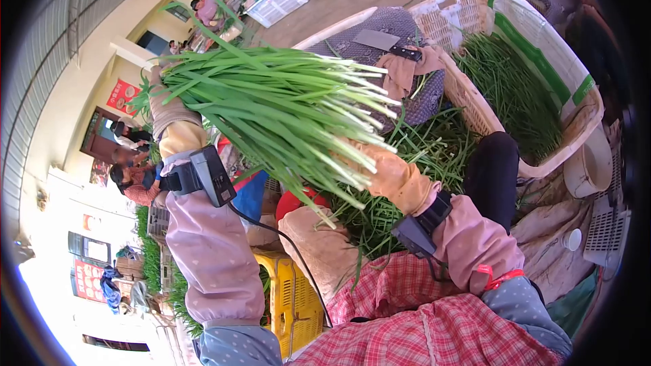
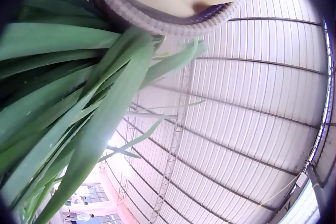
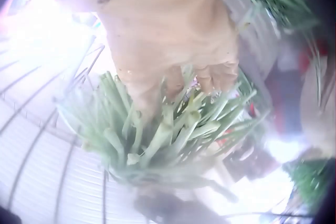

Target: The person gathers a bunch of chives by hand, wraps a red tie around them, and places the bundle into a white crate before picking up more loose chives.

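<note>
A large bunch of long green leafy stalks (image 1: 271, 91) is held up before the body, leaf ends to the left, pale cut ends to the right. The left hand (image 1: 161, 95), in a brownish glove, grips the leafy end; leaves hide its fingers. Broad leaves (image 2: 100, 108) hang beside the glove cuff in the left wrist view. The right hand (image 1: 369, 163), in a tan glove, is at the pale ends, mostly behind them. In the right wrist view the right hand (image 3: 173, 50) has its fingers curled among the pale stalk ends (image 3: 168, 134).
Loose greens (image 1: 434, 156) lie below the right hand. A cleaver (image 1: 386, 43) and a cloth (image 1: 410, 71) rest on a padded surface. Beyond are a crate (image 1: 475, 105) with more greens, a yellow crate (image 1: 298, 305), a white bucket (image 1: 588, 166) and several people at the left.
</note>
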{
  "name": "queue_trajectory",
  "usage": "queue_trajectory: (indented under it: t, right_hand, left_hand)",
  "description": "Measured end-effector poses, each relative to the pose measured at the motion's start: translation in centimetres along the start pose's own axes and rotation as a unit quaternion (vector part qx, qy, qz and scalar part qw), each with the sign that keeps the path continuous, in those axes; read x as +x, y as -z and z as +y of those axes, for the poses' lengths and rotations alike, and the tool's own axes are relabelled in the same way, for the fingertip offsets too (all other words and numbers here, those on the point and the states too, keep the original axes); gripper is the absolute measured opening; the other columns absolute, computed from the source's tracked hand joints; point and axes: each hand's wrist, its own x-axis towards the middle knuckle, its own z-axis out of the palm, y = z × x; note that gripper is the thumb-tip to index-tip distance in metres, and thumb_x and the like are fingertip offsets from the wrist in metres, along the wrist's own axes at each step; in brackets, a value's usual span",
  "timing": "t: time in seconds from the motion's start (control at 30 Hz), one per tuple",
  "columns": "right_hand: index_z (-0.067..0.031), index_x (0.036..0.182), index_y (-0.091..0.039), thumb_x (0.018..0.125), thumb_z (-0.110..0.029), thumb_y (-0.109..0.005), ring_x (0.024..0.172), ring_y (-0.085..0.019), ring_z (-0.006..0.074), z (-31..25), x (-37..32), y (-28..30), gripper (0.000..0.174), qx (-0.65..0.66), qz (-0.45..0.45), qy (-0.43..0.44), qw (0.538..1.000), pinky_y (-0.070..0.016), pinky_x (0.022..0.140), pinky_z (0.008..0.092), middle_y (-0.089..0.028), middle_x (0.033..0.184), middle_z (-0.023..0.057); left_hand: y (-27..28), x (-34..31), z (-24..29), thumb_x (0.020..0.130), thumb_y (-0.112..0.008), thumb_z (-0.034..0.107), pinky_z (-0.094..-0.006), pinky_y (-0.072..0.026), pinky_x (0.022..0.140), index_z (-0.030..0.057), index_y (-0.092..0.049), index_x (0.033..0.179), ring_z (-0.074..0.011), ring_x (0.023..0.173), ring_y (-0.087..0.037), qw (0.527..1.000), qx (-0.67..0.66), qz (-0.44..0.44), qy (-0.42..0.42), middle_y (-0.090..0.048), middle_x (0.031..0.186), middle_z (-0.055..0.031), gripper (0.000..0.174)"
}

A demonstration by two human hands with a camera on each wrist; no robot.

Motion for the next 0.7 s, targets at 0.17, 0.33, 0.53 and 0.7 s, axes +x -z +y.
queue_trajectory:
  t: [0.17, 0.33, 0.53, 0.7]
  right_hand:
    - [-0.0031, 0.142, -0.038, 0.099, -0.020, -0.048, 0.130, -0.044, 0.0241, 0.1, -1.1, 2.1, 0.047, -0.053, -0.141, 0.079, 0.985, -0.0405, 0.105, 0.0381, -0.039, 0.147, 0.0116]
    - [-0.0076, 0.119, -0.061, 0.095, -0.033, -0.056, 0.107, -0.062, 0.0257, -2.2, -6.1, 4.7, 0.035, -0.404, 0.066, -0.137, 0.902, -0.0489, 0.089, 0.0396, -0.064, 0.119, 0.0109]
    - [-0.0048, 0.114, -0.062, 0.090, -0.042, -0.060, 0.095, -0.066, 0.0288, -2.2, -7.2, -0.4, 0.044, -0.722, 0.111, 0.032, 0.682, -0.0510, 0.083, 0.0390, -0.068, 0.101, 0.0166]
    - [0.0009, 0.081, -0.062, 0.092, -0.031, -0.057, 0.074, -0.061, 0.0393, -0.2, -4.0, -1.6, 0.034, -0.720, 0.104, 0.203, 0.655, -0.0469, 0.065, 0.0451, -0.060, 0.072, 0.0205]
  left_hand:
    - [5.2, 4.9, -1.6, 0.099, -0.043, 0.020, -0.0399, -0.0550, 0.080, 0.0039, -0.056, 0.107, -0.0274, 0.093, -0.065, 0.795, 0.462, -0.165, -0.356, -0.067, 0.101, -0.0133, 0.023]
    - [5.6, 6.8, -1.7, 0.099, -0.046, 0.025, -0.0408, -0.0551, 0.079, 0.0048, -0.058, 0.104, -0.0274, 0.088, -0.066, 0.968, -0.072, -0.222, -0.087, -0.068, 0.096, -0.0124, 0.024]
    - [-0.2, -0.9, 0.1, 0.094, -0.053, 0.035, -0.0422, -0.0544, 0.075, 0.0079, -0.061, 0.096, -0.0288, 0.084, -0.065, 0.999, -0.024, -0.022, 0.002, -0.068, 0.092, -0.0111, 0.028]
    - [0.2, 0.1, -0.5, 0.094, -0.052, 0.033, -0.0411, -0.0527, 0.078, 0.0072, -0.062, 0.098, -0.0286, 0.086, -0.064, 0.997, -0.060, -0.028, 0.041, -0.067, 0.095, -0.0108, 0.028]
